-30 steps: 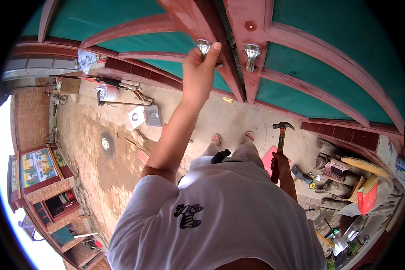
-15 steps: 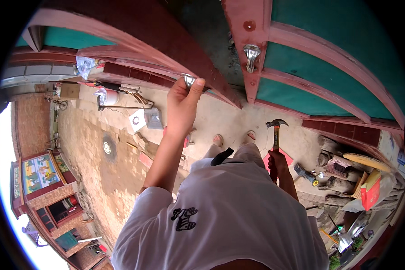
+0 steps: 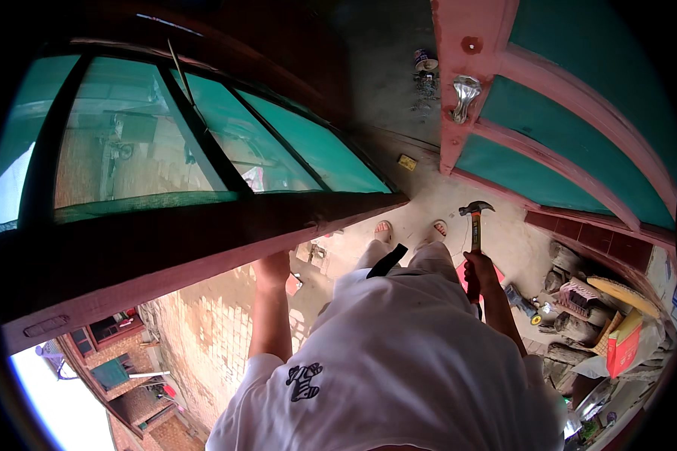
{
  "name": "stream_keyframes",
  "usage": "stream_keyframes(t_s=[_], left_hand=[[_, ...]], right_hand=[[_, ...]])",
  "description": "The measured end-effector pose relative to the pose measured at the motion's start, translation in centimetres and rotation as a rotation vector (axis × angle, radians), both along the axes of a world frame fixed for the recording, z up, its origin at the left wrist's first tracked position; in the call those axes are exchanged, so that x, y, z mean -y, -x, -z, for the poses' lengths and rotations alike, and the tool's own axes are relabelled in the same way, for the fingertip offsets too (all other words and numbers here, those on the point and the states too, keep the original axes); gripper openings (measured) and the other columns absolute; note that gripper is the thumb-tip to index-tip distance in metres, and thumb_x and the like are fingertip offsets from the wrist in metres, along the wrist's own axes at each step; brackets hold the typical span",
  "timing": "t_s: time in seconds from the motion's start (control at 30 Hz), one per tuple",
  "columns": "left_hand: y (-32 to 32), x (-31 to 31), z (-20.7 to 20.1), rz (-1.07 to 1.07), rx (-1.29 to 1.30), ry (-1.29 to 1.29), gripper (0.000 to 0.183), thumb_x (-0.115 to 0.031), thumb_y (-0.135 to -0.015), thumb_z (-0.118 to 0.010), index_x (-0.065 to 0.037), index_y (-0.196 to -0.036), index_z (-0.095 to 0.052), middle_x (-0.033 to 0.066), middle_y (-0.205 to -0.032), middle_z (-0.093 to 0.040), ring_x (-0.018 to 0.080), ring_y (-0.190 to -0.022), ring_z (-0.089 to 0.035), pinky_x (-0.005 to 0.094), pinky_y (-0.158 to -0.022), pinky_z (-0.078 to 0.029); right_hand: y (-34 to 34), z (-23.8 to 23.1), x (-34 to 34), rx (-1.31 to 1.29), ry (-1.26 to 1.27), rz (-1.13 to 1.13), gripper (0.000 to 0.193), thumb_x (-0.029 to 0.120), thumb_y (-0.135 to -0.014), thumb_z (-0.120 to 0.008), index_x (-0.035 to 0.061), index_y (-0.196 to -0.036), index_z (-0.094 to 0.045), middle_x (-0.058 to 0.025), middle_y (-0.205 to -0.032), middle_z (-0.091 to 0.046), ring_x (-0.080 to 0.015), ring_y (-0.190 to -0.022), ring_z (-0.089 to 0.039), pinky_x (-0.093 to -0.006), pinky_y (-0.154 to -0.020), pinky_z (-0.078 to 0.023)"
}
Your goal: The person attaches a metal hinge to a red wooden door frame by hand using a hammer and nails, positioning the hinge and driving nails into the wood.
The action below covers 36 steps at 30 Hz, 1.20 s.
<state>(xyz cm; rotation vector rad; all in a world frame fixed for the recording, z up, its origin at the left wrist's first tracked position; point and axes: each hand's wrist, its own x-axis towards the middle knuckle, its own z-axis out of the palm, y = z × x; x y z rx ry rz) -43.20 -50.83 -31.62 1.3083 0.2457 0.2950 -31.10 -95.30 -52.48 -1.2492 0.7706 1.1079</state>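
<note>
My right hand (image 3: 480,272) is wrapped round the handle of a claw hammer (image 3: 475,225), its steel head pointing up and away from me. At the left, a dark red door leaf (image 3: 203,252) with green mesh panels has swung across in front of me. My left hand (image 3: 272,267) is closed at its lower edge; the leaf hides the fingertips and the silver door handle that they gripped a moment earlier. A second, pinkish-red door leaf (image 3: 496,45) at the right carries a matching silver handle (image 3: 465,98), which neither hand touches.
Past the doorway, a small yellow item (image 3: 407,162) lies on the floor. At the right stand stacked logs (image 3: 575,327), a red box (image 3: 623,347) and a power tool (image 3: 520,302). A paved yard (image 3: 203,323) spreads at the lower left.
The left door leaf has swung toward me, bringing its mesh panels into view. My left hand has come down and nearer with it. The right hand still holds the hammer.
</note>
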Motion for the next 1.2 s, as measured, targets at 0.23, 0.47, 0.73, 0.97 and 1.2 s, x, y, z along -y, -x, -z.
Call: stream_keyframes(t_s=[0.23, 0.47, 0.73, 0.97, 1.2], left_hand=[[7.3, -1.6, 0.5, -0.457, 0.051, -0.316, 0.05, -0.048, -0.1, -0.044, -0.008, -0.129, -0.053, 0.006, -0.124, -0.059, 0.021, -0.114, -0.056, 0.0364, -0.099, -0.044], [15.0, -8.8, 2.8, -0.793, 0.013, -0.237, 0.043, -0.043, -0.099, -0.049, -0.008, -0.125, -0.052, 0.0029, -0.113, -0.056, 0.0139, -0.101, -0.054, 0.0331, -0.089, -0.047], [20.9, -20.5, 4.9, -0.828, 0.159, -0.032, 0.042, -0.04, -0.096, -0.056, -0.009, -0.123, -0.055, 0.0034, -0.11, -0.061, 0.0171, -0.1, -0.06, 0.0357, -0.086, -0.051], [23.2, -28.9, 6.7, -0.55, 0.364, 0.109, 0.038, -0.043, -0.098, -0.051, -0.009, -0.114, -0.06, 0.0085, -0.105, -0.065, 0.0221, -0.097, -0.063, 0.0392, -0.084, -0.053], [20.9, -27.2, 5.4, -0.794, 0.214, -0.081, 0.021, -0.027, -0.096, -0.059, -0.01, -0.109, -0.06, 0.0032, -0.096, -0.061, 0.0168, -0.088, -0.06, 0.0331, -0.075, -0.052]], right_hand=[[-0.2, -0.1, -1.8, -0.014, 0.018, -0.177, 0.02, 0.02, -0.086, -0.068, 0.0111, -0.082, -0.051, -0.0002, -0.061, -0.052, -0.015, -0.047, -0.052, -0.032, -0.044, -0.046], [1.2, -0.5, -2.3, -0.005, 0.07, -0.273, 0.022, 0.021, -0.086, -0.068, 0.0136, -0.076, -0.049, 0.0005, -0.057, -0.049, -0.0153, -0.046, -0.047, -0.0318, -0.043, -0.041], [1.9, 0.7, -3.7, 0.034, 0.044, -0.212, 0.02, 0.023, -0.087, -0.066, 0.0114, -0.081, -0.05, -0.0004, -0.059, -0.051, -0.0147, -0.046, -0.05, -0.0296, -0.044, -0.045], [4.2, -1.5, -7.8, 0.034, 0.121, -0.206, 0.021, 0.023, -0.088, -0.066, 0.0139, -0.082, -0.048, 0.0009, -0.059, -0.048, -0.0143, -0.045, -0.045, -0.0306, -0.042, -0.04], [7.0, 4.3, -6.4, 0.366, 0.293, -0.776, 0.032, 0.025, -0.095, -0.057, 0.0001, -0.116, -0.056, -0.0134, -0.093, -0.068, -0.0246, -0.084, -0.067, -0.035, -0.072, -0.054]])
